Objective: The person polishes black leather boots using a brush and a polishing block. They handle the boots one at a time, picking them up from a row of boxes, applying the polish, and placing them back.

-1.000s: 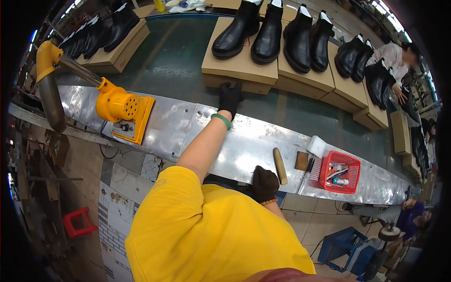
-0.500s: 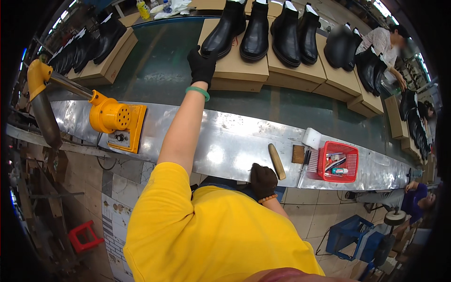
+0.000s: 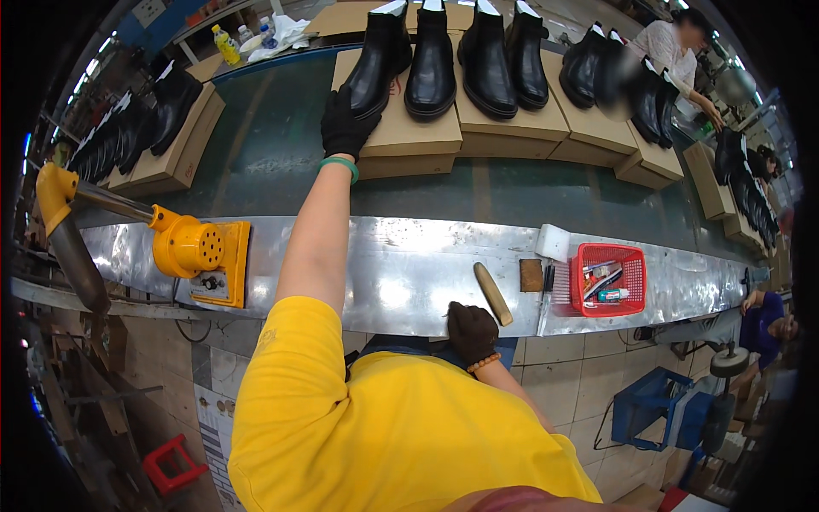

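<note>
My left hand (image 3: 348, 128), in a black glove with a green bangle at the wrist, reaches across the bench. Its fingers and thumb are curled about the toe of a black ankle boot (image 3: 380, 64), which stands on a brown cardboard box (image 3: 405, 166). The boot's mate (image 3: 431, 72) is beside it on the same box. Low at the bench's near edge, my right hand (image 3: 472, 333) is closed in a dark glove, with a beaded bracelet behind it. Whatever its fingers hold is hidden. Next to it lies a tan, handle-shaped tool (image 3: 492, 294).
A yellow machine (image 3: 196, 249) with a jointed arm stands on the metal bench (image 3: 392, 243) at left. At right are a brown block (image 3: 531, 275), a white block (image 3: 553, 242) and a red basket (image 3: 644, 282) of small items. More boots on boxes line the green surface (image 3: 273, 136); people work at right.
My left hand has moved further onto the boot's toe. The view has shifted, so boots and bench items appear more to the left. My right hand stays closed near the bench edge.
</note>
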Demonstrator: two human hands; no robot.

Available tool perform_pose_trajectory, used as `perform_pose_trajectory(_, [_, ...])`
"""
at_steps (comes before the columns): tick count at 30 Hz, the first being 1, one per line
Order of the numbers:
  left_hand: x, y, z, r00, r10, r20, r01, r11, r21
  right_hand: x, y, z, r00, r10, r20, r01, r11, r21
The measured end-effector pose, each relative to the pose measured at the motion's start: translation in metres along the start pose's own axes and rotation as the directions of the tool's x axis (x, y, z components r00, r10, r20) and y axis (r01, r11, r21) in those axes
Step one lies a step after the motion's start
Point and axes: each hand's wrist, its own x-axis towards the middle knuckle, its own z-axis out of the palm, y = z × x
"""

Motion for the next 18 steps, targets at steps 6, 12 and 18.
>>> perform_pose_trajectory(6, [-0.011, 0.009, -0.003, 0.995, 0.089, -0.044, -0.085, 0.993, 0.084, 0.002, -0.005, -0.001, 1.000, 0.021, -0.015, -0.021, 1.000, 0.015])
perform_pose_trajectory(12, [-0.034, 0.004, -0.006, 0.939, 0.344, 0.004, -0.342, 0.934, -0.108, 0.003, -0.003, -0.001, 1.000, -0.009, -0.016, 0.010, 1.000, 0.025])
perform_pose_trajectory(18, [-0.053, 0.023, -0.002, 0.902, 0.429, -0.039, -0.431, 0.897, -0.099, 0.004, -0.006, -0.001, 1.000, -0.012, -0.001, 0.011, 0.999, -0.031])
